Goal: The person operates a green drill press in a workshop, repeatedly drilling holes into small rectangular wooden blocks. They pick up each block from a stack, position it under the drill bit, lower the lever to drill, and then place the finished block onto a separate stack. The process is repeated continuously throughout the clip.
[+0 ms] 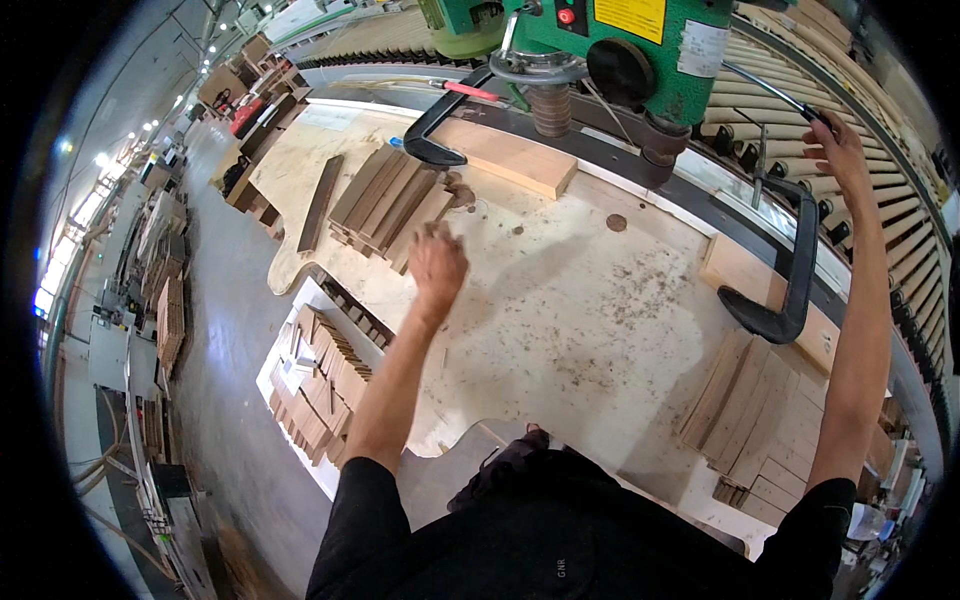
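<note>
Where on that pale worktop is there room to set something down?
Mainly the dusty middle of the worktop, between the left wood stack and right wood stack; a smaller patch lies left of the lone strip. It's crowded around the left hand and right black clamp.

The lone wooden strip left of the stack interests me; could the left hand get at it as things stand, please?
Probably yes: the stack lies between the left hand and the lone wooden strip, but nothing covers it and its near end looks free.
</note>
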The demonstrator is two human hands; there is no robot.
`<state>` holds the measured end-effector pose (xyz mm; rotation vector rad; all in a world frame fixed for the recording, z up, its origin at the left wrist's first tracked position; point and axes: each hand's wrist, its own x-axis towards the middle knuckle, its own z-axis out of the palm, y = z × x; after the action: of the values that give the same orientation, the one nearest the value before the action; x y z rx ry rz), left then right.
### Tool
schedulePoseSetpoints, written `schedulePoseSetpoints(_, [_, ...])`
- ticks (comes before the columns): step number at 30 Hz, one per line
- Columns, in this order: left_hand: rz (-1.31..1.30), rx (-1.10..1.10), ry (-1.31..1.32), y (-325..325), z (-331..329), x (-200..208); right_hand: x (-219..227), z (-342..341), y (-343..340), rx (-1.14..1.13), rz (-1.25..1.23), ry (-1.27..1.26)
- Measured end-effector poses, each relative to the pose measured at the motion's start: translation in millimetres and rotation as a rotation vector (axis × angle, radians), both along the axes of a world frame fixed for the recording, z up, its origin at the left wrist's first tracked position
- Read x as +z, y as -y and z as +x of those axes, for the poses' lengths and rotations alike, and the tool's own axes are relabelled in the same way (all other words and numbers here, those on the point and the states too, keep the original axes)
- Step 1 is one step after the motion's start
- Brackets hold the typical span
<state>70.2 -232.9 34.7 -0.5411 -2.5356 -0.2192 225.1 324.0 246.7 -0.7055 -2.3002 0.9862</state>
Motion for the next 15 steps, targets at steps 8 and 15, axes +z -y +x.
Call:
schedulePoseSetpoints(8, [-0.227,0.259,0.133,1.8,-28.3,-6.6,5.2,9.3,1.6,-0.017,0.043,0.031])
schedulePoseSetpoints(15, [-0.176,0.173,0.076,-8.9,-20.5,-0.4,-0.4,8.3,-9.7,0.074,0.002,-0.020])
